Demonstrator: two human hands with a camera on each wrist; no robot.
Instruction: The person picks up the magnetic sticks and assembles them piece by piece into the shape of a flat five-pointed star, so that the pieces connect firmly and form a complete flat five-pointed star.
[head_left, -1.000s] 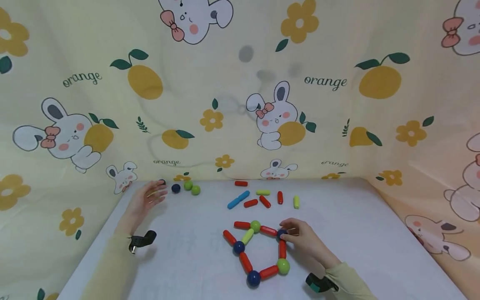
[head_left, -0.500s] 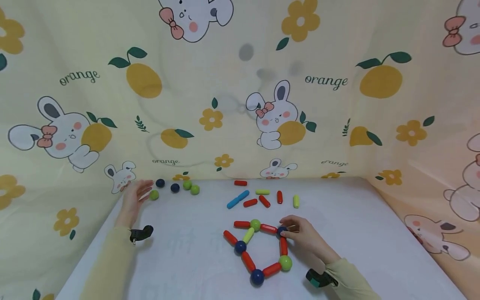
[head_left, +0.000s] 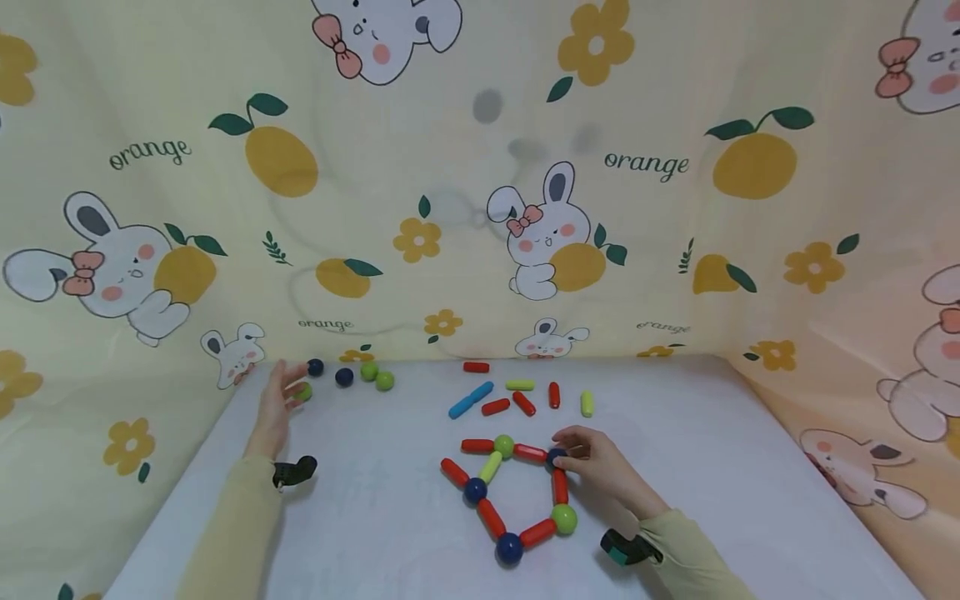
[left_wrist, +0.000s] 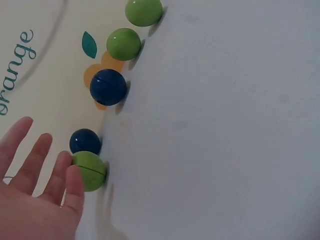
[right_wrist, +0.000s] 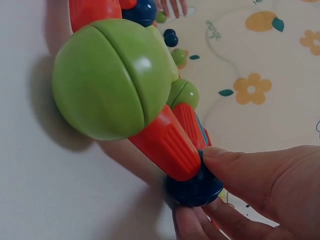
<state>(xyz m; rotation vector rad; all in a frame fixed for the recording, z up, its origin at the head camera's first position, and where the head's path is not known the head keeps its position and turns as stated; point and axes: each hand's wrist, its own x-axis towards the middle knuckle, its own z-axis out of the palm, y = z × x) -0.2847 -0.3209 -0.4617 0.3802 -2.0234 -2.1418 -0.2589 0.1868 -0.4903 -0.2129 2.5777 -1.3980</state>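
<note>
My left hand (head_left: 273, 412), fingers extended, is at the far left of the table. In the left wrist view its fingertips overlap a green ball (left_wrist: 91, 172), with a dark blue ball (left_wrist: 85, 140) just beyond. Thumb and fingers of my right hand (head_left: 603, 471) pinch a dark blue ball (right_wrist: 195, 190) at the upper right corner of a five-sided ring of rods and balls. A red rod (right_wrist: 167, 142) joins that ball to a large green ball (right_wrist: 112, 80). A yellow-green rod (head_left: 491, 467) forms one side, and two red rods stick out from the ring's left side.
Another dark blue ball (head_left: 344, 377) and two green balls, one of them a green ball (head_left: 385, 381), lie along the back edge. Behind the ring are a blue rod (head_left: 471, 400), several loose red rods (head_left: 496, 407) and two yellow-green rods. A patterned curtain (head_left: 450, 167) rises behind the table (head_left: 360, 500).
My left hand drew back leftward, uncovering the green ball, then came back to it with its fingertips. The ring turned slightly while my right hand kept its pinch on the corner ball.
</note>
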